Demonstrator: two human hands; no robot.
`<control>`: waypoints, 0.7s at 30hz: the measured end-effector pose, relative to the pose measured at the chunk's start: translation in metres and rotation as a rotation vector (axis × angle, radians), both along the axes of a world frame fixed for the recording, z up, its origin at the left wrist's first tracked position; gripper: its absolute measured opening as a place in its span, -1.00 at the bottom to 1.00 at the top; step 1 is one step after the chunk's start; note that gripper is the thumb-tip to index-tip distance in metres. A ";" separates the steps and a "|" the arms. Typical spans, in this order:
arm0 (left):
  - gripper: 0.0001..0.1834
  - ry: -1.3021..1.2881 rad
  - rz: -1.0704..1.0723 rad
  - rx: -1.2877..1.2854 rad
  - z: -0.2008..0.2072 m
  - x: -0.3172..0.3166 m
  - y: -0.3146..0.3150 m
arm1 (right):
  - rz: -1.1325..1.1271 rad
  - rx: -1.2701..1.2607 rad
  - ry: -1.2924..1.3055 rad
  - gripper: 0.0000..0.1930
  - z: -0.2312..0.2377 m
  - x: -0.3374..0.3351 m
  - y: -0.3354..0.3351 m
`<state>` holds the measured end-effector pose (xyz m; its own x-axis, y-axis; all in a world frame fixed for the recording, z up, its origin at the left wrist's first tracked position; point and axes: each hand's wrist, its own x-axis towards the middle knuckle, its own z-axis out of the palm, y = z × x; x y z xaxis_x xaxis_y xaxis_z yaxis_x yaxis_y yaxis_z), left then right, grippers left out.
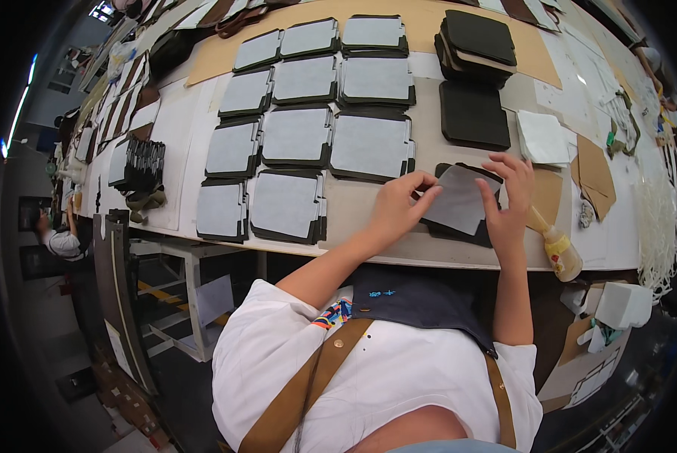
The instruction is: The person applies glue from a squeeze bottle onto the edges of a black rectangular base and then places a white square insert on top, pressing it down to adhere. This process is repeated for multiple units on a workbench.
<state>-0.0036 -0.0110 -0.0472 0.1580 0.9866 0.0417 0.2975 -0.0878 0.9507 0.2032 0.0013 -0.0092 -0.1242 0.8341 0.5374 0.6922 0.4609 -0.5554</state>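
Note:
A thin light-grey sheet (459, 198) lies askew over a black panel (452, 232) near the table's front edge. My left hand (400, 205) is at the sheet's left edge, fingers curled and thumb drawn in on it; the exact pinch is partly hidden. At the right side, my right hand (510, 198) has its fingers raised and spread, with the thumb beside the sheet's edge. Rows of black panels faced with grey sheets, such as one stack (370, 143), lie to the left and beyond. A flat black panel (474, 115) sits just past my hands.
A taller pile of black pieces (478, 45) stands farther back. Right of my hand are a yellowish bottle (559, 253), white sheets (542, 138) and brown card (593, 175). A bundle of dark pieces (138, 164) stands at left. Another person (63, 240) is far left.

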 end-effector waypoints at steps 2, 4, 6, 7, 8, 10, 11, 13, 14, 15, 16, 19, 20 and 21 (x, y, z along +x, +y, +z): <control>-0.80 0.004 0.086 0.038 0.010 -0.025 0.010 | -0.085 0.007 -0.001 -0.80 -0.003 0.009 -0.015; -0.81 0.089 0.182 0.073 0.029 -0.059 0.024 | -0.158 -0.032 -0.026 -0.77 -0.018 0.022 -0.031; -0.82 0.127 0.305 0.140 0.034 -0.101 0.045 | -0.205 -0.061 -0.077 -0.77 -0.031 0.025 -0.047; -0.79 0.119 0.372 0.245 0.029 -0.124 0.063 | -0.230 -0.073 -0.102 -0.77 -0.037 0.025 -0.054; -0.76 0.121 0.393 0.254 0.033 -0.145 0.080 | -0.258 -0.076 -0.123 -0.77 -0.046 0.027 -0.060; -0.71 0.115 0.460 0.317 0.017 -0.204 0.123 | -0.300 -0.084 -0.152 -0.76 -0.059 0.028 -0.069; -0.71 0.121 0.474 0.319 0.006 -0.232 0.152 | -0.323 -0.079 -0.150 -0.76 -0.063 0.027 -0.073; -0.70 0.075 0.563 0.366 -0.011 -0.281 0.199 | -0.357 -0.075 -0.144 -0.75 -0.068 0.023 -0.075; -0.69 0.100 0.583 0.389 -0.021 -0.306 0.222 | -0.368 -0.050 -0.166 -0.75 -0.071 0.022 -0.074; -0.69 0.123 0.602 0.411 -0.030 -0.328 0.243 | -0.376 -0.051 -0.173 -0.74 -0.071 0.021 -0.074; -0.69 0.087 0.633 0.395 -0.037 -0.342 0.262 | -0.389 -0.049 -0.184 -0.74 -0.071 0.020 -0.073; -0.70 -0.014 0.732 0.364 -0.050 -0.369 0.314 | -0.436 -0.054 -0.215 -0.75 -0.070 0.019 -0.072; -0.70 -0.041 0.774 0.366 -0.055 -0.374 0.326 | -0.445 -0.057 -0.220 -0.75 -0.071 0.019 -0.074; -0.70 -0.068 0.817 0.367 -0.060 -0.380 0.338 | -0.453 -0.060 -0.225 -0.75 -0.072 0.020 -0.074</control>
